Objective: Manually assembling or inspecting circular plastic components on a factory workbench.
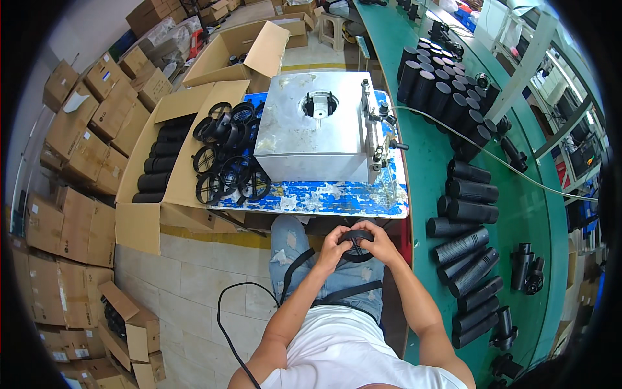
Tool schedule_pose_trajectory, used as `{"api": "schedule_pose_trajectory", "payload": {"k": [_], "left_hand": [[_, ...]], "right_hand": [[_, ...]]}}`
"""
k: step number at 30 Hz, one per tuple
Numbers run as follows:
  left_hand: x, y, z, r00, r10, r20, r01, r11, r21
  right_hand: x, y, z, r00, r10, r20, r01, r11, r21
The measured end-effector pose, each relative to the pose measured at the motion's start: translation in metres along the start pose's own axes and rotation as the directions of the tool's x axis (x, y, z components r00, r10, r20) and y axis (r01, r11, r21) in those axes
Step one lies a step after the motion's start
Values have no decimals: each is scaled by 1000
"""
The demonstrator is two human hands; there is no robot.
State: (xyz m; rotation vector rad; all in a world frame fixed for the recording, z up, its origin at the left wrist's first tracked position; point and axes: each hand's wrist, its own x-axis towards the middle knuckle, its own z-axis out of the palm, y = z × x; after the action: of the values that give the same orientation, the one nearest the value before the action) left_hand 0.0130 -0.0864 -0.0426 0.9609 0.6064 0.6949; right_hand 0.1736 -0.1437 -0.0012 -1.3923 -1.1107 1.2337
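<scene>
Above my lap, both hands hold a black round plastic ring with crossing spokes (357, 257). My left hand (332, 249) grips its left side and my right hand (382, 246) its right side, with the thumbs on the near face and the fingers curled round the rim. In front of me a silver metal box-shaped machine (285, 144) stands on a worn blue tabletop (304, 202). A round opening (319, 104) in its top has black pieces at its edge. Left of the machine, similar black spoked rings (223, 155) lie in a loose heap.
An open carton (138, 223) at the left holds black cylinders (154, 165). On the right, a green bench (422, 311) carries standing black cylinders (442, 87) and several lying ones (468, 256). A pale hose (512, 172) crosses the bench. Stacked cartons (78, 227) line the left wall.
</scene>
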Motion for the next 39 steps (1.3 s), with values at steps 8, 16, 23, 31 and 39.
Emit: {"api": "schedule_pose_trajectory", "payload": {"k": [8, 16, 23, 31, 39], "left_hand": [[-1, 3, -1, 999, -35, -11, 35, 999, -10], [-3, 9, 3, 1000, -27, -1, 27, 999, -18], [-3, 7, 3, 1000, 0, -18, 0, 1000, -7], [-2, 3, 2, 1000, -10, -24, 9, 1000, -22], [-2, 4, 4, 999, -38, -26, 38, 999, -12]], "right_hand": [[0, -4, 0, 998, 15, 55, -15, 1000, -8], [-1, -8, 1, 998, -6, 63, 8, 999, -36], [-1, -5, 2, 996, -76, 49, 82, 988, -129], [-1, -4, 1, 997, -63, 47, 68, 991, -115], [0, 0, 1, 997, -74, 38, 78, 989, -128]]}}
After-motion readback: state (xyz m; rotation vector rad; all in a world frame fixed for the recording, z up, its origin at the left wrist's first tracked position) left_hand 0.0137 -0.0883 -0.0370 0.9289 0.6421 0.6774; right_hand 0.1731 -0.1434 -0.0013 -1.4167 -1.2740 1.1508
